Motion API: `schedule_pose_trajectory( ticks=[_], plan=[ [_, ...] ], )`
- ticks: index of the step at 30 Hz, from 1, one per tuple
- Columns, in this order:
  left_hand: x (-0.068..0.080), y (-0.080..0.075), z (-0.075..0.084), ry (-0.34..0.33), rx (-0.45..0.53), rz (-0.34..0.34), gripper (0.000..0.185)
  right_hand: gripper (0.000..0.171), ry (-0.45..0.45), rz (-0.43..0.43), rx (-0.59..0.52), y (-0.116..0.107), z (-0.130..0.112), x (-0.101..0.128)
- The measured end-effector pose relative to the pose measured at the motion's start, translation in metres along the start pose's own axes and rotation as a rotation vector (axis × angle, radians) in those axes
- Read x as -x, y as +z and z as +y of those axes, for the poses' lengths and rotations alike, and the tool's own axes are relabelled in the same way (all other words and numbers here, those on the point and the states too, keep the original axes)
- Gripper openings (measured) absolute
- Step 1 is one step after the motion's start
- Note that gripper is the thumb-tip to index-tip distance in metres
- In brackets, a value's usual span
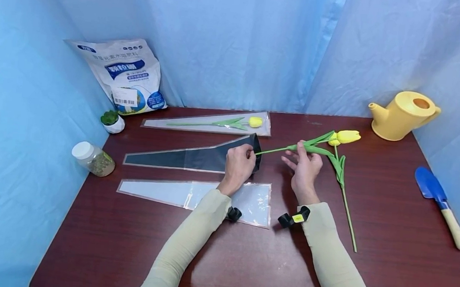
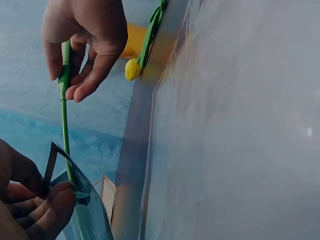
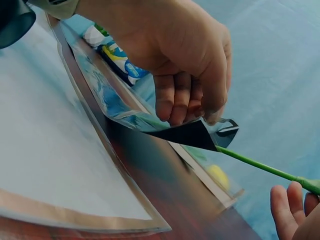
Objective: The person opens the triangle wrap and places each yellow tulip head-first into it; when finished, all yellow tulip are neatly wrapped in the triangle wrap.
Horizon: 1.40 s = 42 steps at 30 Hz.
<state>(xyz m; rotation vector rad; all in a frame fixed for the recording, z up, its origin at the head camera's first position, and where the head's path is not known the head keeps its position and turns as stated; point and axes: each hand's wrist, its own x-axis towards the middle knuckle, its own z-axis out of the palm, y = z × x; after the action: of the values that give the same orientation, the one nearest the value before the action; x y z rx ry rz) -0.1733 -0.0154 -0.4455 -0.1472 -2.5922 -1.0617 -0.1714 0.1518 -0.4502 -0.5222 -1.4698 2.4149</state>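
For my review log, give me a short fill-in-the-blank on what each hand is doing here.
The left hand holds open the mouth of the ____ tapered plastic sleeve.
The right hand pinches the green stem of a ____ artificial tulip.
The stem's tip points into the sleeve's ____.
Missing words: dark; yellow; mouth.

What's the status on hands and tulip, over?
Left hand holds dark sleeve mouth open. Right hand pinches tulip stem, tip at the opening. Nothing blocking.
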Motion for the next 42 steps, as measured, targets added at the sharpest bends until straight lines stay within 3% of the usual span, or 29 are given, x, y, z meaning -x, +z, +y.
schedule_pose_trajectory(
  ticks=[11, 21, 28, 34, 42],
  plan=[
    [0.001, 0.000, 0.002, 0.032, -0.024, 0.003, 0.016, 0.030, 0.042, -0.048, -0.008, 0.007, 0.006, 0.003],
    [0.000, 0.001, 0.000, 0.038, -0.030, -0.002, 0.016, 0.035, 0.035, 0.029, -0.082, 0.004, 0.003, 0.000],
    [0.000, -0.001, 0.002, 0.044, -0.021, 0.007, 0.014, 0.010, 0.052, 0.005, -0.015, 0.010, 0.008, 0.002],
    [0.000, -0.001, 0.002, 0.061, -0.024, 0.021, 0.015, 0.013, 0.076, -0.059, 0.045, 0.010, 0.007, 0.002],
    [0.000, -0.002, 0.002, 0.077, -0.025, 0.023, 0.014, 0.009, 0.083, -0.047, 0.047, 0.010, 0.005, 0.004]
  ],
)
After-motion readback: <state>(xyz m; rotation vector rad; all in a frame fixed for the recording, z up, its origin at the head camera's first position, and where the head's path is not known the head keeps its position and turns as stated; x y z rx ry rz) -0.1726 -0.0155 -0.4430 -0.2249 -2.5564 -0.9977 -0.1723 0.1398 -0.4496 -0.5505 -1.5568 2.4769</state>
